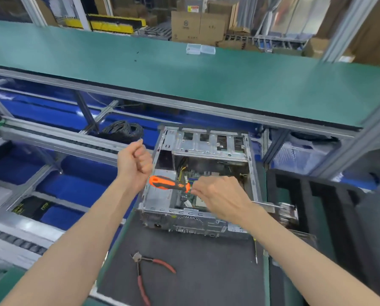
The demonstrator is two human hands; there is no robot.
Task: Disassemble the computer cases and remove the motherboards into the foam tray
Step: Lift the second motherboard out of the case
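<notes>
— While the right hand [220, 195] pinches the neck of the orange-and-black screwdriver [169, 184] at the centre of the frame, what is the other one doing?

— The left hand [134, 164] is curled into a loose fist just left of the handle, above it. Whether it holds something small, a screw perhaps, I cannot tell. The screwdriver's handle points left and its shaft is hidden under the right hand's fingers.

— And the case?

— The computer case [198, 180] lies open on the dark mat [184, 268], directly under both hands. Its side panel is already off, and the drive cage fills the upper part of the shell. The motherboard [193, 198] is still inside: a patch of green board and some yellow wires show below the cage, mostly covered by the right hand.

— So how far along would you say?

— Early to middle, I judge. The case is opened, but the board is not yet out; its screws and cables probably remain to be freed.

— Where does it go?

— The black foam tray [330, 219] sits at the right of the frame, just beside the case. A metal-bracketed card [281, 210] seems to rest at its near-left edge; no motherboard shows in its visible slots.

— Other tools?

— Red-handled pliers [145, 272] lie on the mat at lower centre, and a thin second screwdriver [255, 250] lies near the mat's right edge.
</notes>
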